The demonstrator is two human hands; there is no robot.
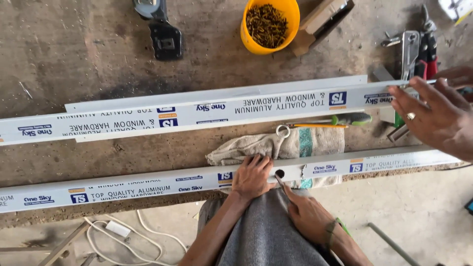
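A long white aluminium profile [148,183] wrapped in printed film lies along the near edge of the workbench. My left hand [251,177] presses down on it, fingers curled over its far side onto a beige cloth [305,143]. Just to the right is a small dark hole [280,173] in the profile. My right hand [305,212], with a green band at the wrist, holds a thin dark tool [279,181] whose tip is at that hole. My grey-clad knee sits between my arms.
A second profile [148,118] lies farther back, with another person's ringed hand [433,116] on its right end. Beyond are a yellow tub of screws [270,24], a green-handled screwdriver [352,118], red-handled snips [429,49], a black tool [165,39]. A white cable [118,229] lies on the floor.
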